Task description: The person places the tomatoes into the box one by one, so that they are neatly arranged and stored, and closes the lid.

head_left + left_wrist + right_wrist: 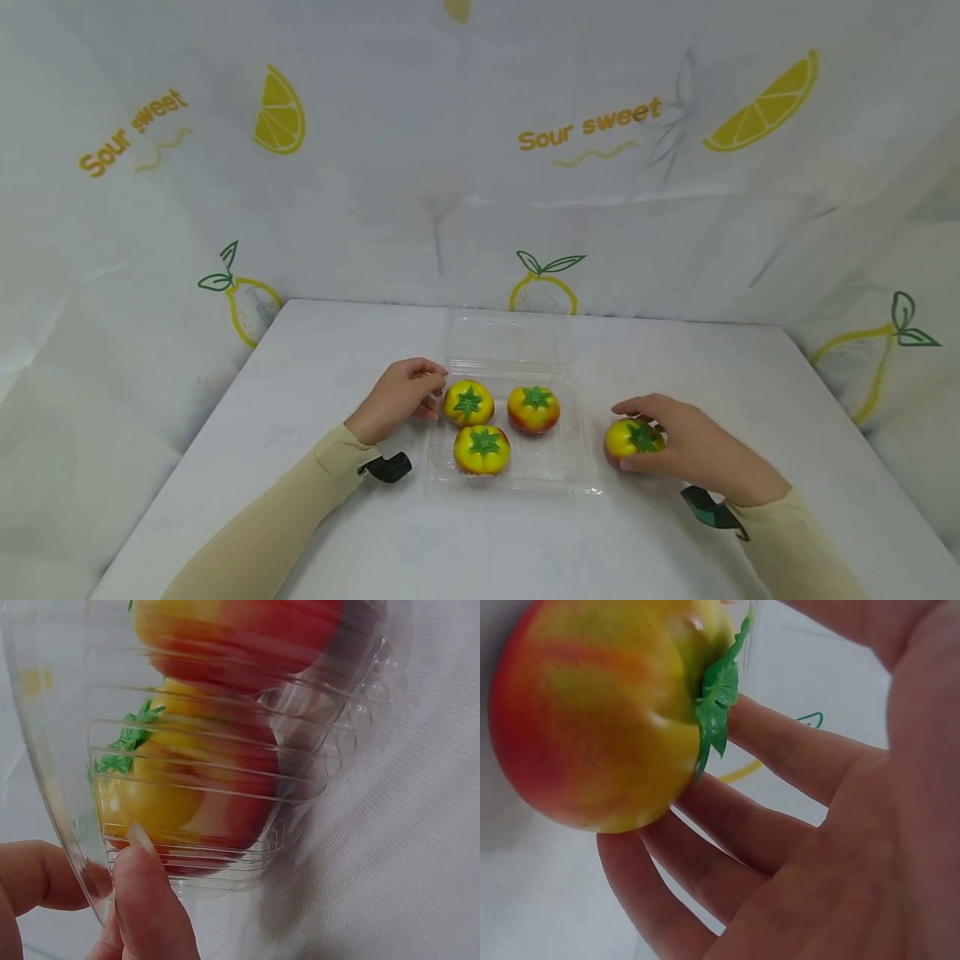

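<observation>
A clear plastic clamshell box (551,454) lies with its lid (510,342) folded back. Three artificial tomatoes, yellow and red with green leafy tops, sit inside: one at back left (468,403), another at back right (533,410), a third at front left (482,451). My left hand (401,398) pinches the box's left rim between thumb and fingers, as the left wrist view shows close up. To the right of the box, my right hand (690,446) holds a fourth tomato (607,712), fingers and thumb around its sides. That tomato is low over the table or resting on it; I cannot tell which.
A white cloth covers the table (360,542). Behind it rises a white backdrop (420,167) printed with lemons and lettering. Dark wrist-camera mounts show at the left cuff (388,468) and the right cuff (708,508).
</observation>
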The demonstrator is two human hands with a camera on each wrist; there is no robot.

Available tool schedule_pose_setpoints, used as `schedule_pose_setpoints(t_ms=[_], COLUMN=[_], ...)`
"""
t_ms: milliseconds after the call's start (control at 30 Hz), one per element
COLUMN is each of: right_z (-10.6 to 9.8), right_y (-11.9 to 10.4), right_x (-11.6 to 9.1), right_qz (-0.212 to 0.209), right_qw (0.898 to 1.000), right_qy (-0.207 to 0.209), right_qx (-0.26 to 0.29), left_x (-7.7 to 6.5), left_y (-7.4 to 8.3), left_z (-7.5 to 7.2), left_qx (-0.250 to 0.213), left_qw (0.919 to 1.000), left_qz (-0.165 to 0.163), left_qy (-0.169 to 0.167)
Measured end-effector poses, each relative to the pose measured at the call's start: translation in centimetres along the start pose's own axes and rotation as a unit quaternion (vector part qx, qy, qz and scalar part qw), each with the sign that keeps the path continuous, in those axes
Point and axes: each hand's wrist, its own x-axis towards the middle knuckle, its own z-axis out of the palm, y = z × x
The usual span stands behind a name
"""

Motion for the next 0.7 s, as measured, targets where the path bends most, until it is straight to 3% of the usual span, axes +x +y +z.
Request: schedule_pose_setpoints(t_ms=[700], right_z=[0.06], right_y=[0.25], right_x=[0.28], right_qz=[0.018], right_qw=[1.000], right_qy=[-0.011], right_qx=[-0.022], left_x=[0.00], left_y=[-0.02], left_z=[0.08], left_qx=[0.003], left_qw=[0.9999], left_qz=[0.000], left_qy=[0.010])
